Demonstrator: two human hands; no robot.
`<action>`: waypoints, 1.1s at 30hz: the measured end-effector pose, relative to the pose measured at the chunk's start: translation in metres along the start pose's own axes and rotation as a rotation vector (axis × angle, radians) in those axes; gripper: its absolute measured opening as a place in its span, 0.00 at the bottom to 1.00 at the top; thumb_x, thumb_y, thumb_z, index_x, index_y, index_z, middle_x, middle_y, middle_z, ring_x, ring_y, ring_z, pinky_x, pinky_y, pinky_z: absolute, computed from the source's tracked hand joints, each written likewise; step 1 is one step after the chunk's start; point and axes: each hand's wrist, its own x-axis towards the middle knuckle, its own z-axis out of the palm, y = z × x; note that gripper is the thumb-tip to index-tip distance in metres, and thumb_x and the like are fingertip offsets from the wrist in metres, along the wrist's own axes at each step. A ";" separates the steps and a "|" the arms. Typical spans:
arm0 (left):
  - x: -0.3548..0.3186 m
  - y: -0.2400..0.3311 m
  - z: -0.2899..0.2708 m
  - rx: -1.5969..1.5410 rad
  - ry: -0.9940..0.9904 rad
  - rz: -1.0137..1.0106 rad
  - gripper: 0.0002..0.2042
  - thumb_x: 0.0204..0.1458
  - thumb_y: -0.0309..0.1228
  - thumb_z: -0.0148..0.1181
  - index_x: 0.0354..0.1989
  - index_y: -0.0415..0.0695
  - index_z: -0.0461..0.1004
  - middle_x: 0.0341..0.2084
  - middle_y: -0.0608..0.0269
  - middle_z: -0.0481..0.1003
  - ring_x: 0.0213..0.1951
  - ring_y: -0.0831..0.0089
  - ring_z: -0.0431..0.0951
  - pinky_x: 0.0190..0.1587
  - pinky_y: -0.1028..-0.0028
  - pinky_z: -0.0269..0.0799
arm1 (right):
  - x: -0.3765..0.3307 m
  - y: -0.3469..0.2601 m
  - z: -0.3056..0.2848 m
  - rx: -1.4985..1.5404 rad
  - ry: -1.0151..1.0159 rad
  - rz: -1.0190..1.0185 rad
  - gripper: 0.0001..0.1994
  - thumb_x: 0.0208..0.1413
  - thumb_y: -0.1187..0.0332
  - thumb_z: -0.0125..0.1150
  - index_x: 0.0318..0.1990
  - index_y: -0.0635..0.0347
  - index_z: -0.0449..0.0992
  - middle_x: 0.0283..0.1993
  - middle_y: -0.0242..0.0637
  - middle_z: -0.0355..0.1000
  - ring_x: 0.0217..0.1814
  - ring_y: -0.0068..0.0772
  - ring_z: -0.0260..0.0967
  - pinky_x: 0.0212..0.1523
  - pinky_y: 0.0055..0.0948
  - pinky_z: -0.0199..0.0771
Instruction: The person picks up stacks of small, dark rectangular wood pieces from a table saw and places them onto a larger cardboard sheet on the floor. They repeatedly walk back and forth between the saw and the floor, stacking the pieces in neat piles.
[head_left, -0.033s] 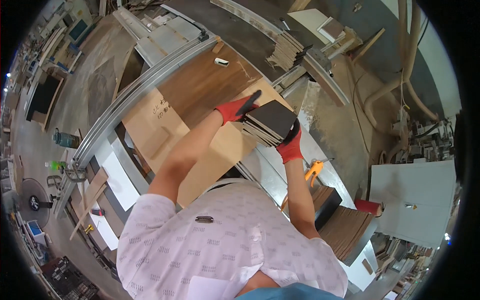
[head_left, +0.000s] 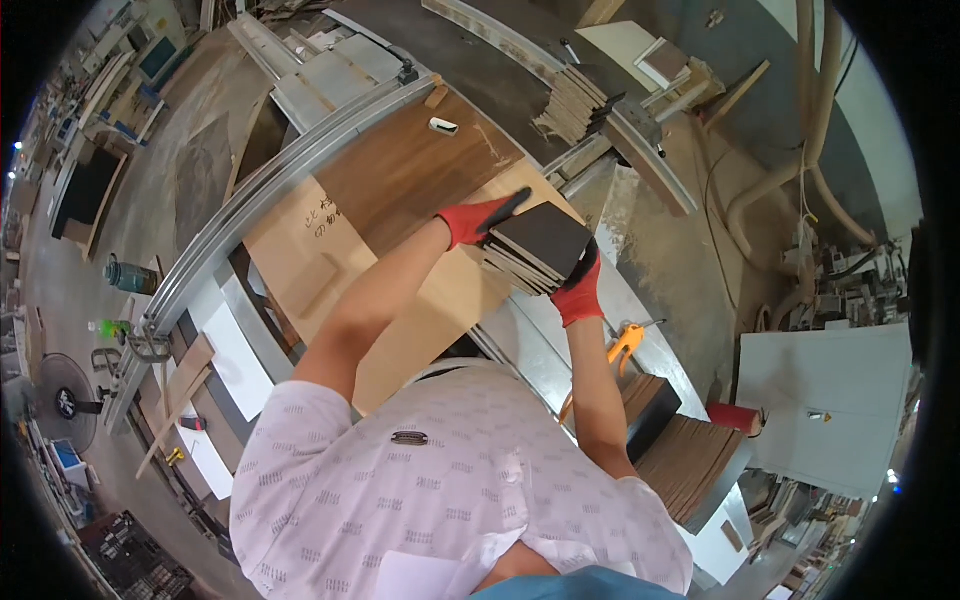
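A small stack of dark-topped boards (head_left: 545, 240) with pale cut edges is held between my two hands over the work table. My left hand (head_left: 478, 220), in a red and black glove, grips the stack's left side, with one black digit sticking out along the far corner. On the near right side, my right hand (head_left: 582, 285), in a matching glove, wraps round the boards' edge. Some fingers of both hands are hidden behind the stack. Beneath lies a light wooden panel (head_left: 425, 310) on the table.
A brown board (head_left: 390, 165) bears a small white object (head_left: 443, 126). To my right are an orange-handled tool (head_left: 627, 345) and stacked boards (head_left: 690, 465). More boards (head_left: 572, 105) stand at the far side. A metal rail (head_left: 290, 185) runs along the left.
Both hands and the stack stay almost in place; the left hand has shifted very slightly to the right.
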 end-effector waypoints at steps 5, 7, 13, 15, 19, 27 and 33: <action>-0.006 0.045 0.050 -0.154 -0.095 -0.114 0.30 0.69 0.52 0.44 0.77 0.61 0.51 0.71 0.76 0.61 0.66 0.81 0.65 0.62 0.73 0.68 | 0.019 0.003 -0.023 0.050 -0.018 -0.206 0.26 0.66 0.44 0.47 0.59 0.52 0.76 0.57 0.34 0.78 0.58 0.42 0.74 0.62 0.44 0.74; -0.002 0.031 0.040 -0.241 -0.079 -0.140 0.30 0.68 0.54 0.47 0.77 0.61 0.53 0.68 0.74 0.66 0.63 0.80 0.68 0.61 0.71 0.69 | 0.013 0.010 -0.013 0.056 -0.001 -0.184 0.26 0.66 0.44 0.48 0.58 0.52 0.76 0.57 0.33 0.78 0.58 0.41 0.74 0.62 0.43 0.74; 0.004 -0.010 0.021 -0.466 0.051 -0.158 0.32 0.63 0.61 0.50 0.58 0.43 0.74 0.47 0.70 0.79 0.43 0.76 0.77 0.47 0.72 0.72 | 0.010 0.006 -0.033 -0.019 0.158 -0.214 0.27 0.67 0.44 0.46 0.61 0.53 0.74 0.58 0.35 0.76 0.60 0.42 0.73 0.61 0.42 0.74; 0.007 -0.033 0.018 -0.580 0.081 -0.144 0.28 0.63 0.56 0.52 0.58 0.43 0.74 0.46 0.69 0.78 0.43 0.75 0.75 0.48 0.72 0.70 | 0.029 0.018 -0.072 -0.048 0.198 -0.268 0.26 0.66 0.44 0.47 0.60 0.52 0.74 0.58 0.34 0.77 0.61 0.41 0.73 0.62 0.41 0.73; -0.001 -0.064 0.029 -0.006 0.071 0.259 0.27 0.64 0.28 0.53 0.72 0.42 0.59 0.67 0.61 0.67 0.63 0.70 0.70 0.66 0.71 0.64 | 0.043 0.045 -0.116 0.088 0.224 -0.187 0.22 0.65 0.45 0.52 0.58 0.46 0.76 0.58 0.25 0.77 0.62 0.31 0.72 0.62 0.35 0.73; -0.011 -0.055 0.018 -0.156 0.272 -0.073 0.25 0.66 0.39 0.49 0.71 0.46 0.64 0.59 0.69 0.74 0.60 0.71 0.72 0.62 0.70 0.65 | 0.023 0.045 -0.116 -0.078 0.114 -0.195 0.17 0.66 0.54 0.53 0.53 0.51 0.80 0.52 0.30 0.80 0.52 0.32 0.76 0.54 0.32 0.76; -0.071 -0.036 0.050 0.840 0.407 0.079 0.28 0.47 0.48 0.67 0.48 0.36 0.76 0.33 0.51 0.79 0.37 0.60 0.79 0.42 0.60 0.72 | -0.055 0.005 -0.090 -1.736 0.023 -0.404 0.19 0.50 0.56 0.66 0.46 0.58 0.81 0.37 0.41 0.81 0.41 0.41 0.79 0.41 0.36 0.77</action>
